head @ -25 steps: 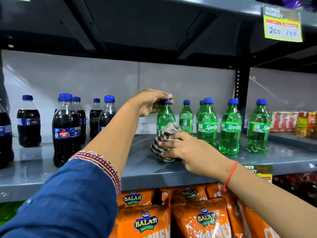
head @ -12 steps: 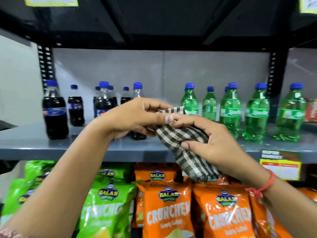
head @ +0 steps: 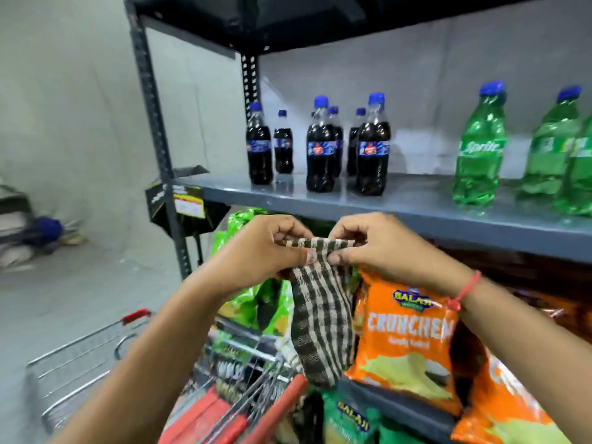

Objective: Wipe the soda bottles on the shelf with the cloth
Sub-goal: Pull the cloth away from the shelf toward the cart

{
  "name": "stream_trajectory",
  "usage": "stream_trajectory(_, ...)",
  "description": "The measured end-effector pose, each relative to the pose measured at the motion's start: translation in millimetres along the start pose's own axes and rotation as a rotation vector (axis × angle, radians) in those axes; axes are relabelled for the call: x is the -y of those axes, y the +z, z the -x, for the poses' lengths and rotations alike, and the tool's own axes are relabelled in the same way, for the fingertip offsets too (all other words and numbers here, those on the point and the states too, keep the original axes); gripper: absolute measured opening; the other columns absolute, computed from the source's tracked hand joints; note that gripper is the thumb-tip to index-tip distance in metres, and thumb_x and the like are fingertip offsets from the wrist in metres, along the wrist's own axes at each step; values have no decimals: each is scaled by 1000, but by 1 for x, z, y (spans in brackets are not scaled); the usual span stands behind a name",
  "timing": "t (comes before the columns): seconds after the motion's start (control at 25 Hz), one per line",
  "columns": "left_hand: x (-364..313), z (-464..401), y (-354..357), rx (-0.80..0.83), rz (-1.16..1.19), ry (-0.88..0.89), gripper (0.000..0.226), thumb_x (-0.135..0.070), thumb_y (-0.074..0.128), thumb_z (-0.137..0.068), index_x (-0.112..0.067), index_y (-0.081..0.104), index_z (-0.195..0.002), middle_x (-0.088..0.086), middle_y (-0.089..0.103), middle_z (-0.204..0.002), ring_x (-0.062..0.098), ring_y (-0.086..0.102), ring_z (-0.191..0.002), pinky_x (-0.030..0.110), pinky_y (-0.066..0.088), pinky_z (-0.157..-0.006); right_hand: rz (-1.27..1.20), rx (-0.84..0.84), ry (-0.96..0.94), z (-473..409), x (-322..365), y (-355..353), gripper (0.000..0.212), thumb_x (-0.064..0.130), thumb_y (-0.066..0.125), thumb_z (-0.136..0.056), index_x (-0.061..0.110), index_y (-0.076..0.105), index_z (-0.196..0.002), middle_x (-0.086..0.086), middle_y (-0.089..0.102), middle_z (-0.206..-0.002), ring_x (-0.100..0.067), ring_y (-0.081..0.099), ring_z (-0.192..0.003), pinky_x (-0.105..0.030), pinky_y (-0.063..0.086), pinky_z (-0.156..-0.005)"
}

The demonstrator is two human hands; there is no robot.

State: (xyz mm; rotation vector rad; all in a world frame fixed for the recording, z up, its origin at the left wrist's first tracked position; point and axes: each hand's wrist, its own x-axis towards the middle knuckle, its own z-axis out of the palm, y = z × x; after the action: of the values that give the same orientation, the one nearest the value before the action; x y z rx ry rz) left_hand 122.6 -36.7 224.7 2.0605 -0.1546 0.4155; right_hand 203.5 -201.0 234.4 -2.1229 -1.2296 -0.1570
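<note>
A checked black-and-white cloth [head: 320,318] hangs down in front of the shelf, below its front edge. My left hand [head: 256,254] and my right hand [head: 381,248] both pinch its top edge, thumbs close together. On the grey shelf [head: 416,206] above stand several dark cola bottles [head: 320,152] with blue caps at the left. Green Sprite bottles [head: 480,149] stand at the right. Neither hand touches a bottle.
Orange and green crisp bags [head: 407,334] fill the shelf below. A wire shopping trolley [head: 96,357] with red handles sits at lower left. A perforated steel upright [head: 157,129] marks the rack's left end. A black shelf [head: 288,20] hangs overhead.
My left hand left the Sprite bottle's cap and joined the right on the cloth. Both hands drew back below the shelf edge, and my view swung left toward the cola bottles.
</note>
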Motion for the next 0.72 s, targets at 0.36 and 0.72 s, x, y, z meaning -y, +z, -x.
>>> stream_trajectory(0.36, 45, 108, -15, 91, -557, -168, 29, -31, 73, -68, -22, 47, -59, -9, 51, -64, 7, 47, -63, 29, 39, -63, -157, 547, -68, 6, 9, 40, 21, 2, 69, -76, 19, 58, -72, -5, 59, -68, -13, 53, -62, -15, 42, -53)
stream_trajectory(0.72, 104, 154, -3, 123, -333, -617, 11, -24, 62, -80, -15, 58, -85, -4, 54, -64, 6, 43, -49, 21, 38, -51, -103, 753, 108, -6, -38, 140, 26, -2, 65, -78, 21, 58, -69, 4, 56, -60, -10, 56, -53, -21, 45, -50)
